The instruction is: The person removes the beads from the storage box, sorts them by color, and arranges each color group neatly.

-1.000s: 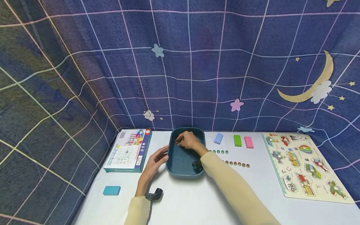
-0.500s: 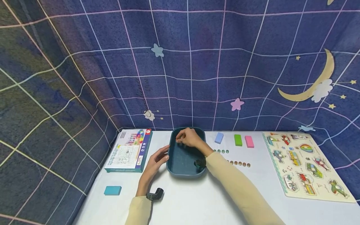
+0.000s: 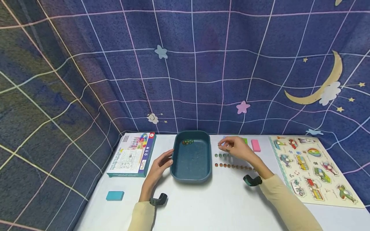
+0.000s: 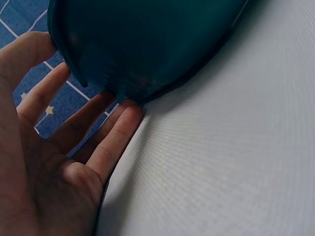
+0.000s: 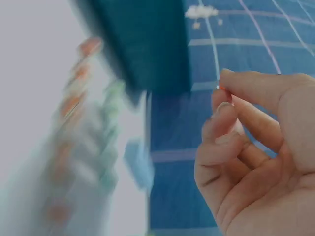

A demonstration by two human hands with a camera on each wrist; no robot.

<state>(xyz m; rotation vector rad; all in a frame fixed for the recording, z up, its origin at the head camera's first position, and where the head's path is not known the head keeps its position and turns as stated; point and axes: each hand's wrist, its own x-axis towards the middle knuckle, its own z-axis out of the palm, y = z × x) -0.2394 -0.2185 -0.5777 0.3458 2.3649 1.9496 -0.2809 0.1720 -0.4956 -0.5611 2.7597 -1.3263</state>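
Observation:
A dark teal plastic tub [image 3: 190, 165] stands on the white table, with a small cluster of green and reddish beads [image 3: 188, 142] at its far left. My left hand [image 3: 157, 166] rests its extended fingertips against the tub's left side; in the left wrist view the fingers [image 4: 110, 145] touch the teal wall. Right of the tub, my right hand [image 3: 238, 148] is raised over the table. Its thumb and forefinger pinch a tiny orange-red bead [image 5: 222, 88], mostly hidden by the fingertips. Below that hand lie a row of green beads [image 3: 220, 155] and a longer row of orange-brown beads [image 3: 229, 166].
A pink block [image 3: 255, 145] lies behind the right hand; green and blue blocks are partly covered by it. A picture puzzle board [image 3: 312, 170] lies far right. On the left are a flat printed box [image 3: 131, 155] and a turquoise block [image 3: 115, 195]. A curtain [image 3: 202, 80] hangs behind.
My right hand has lifted out of the tub and moved right, over the bead rows, carrying a bead. The beads in the tub now show. My left hand has stayed at the tub's side.

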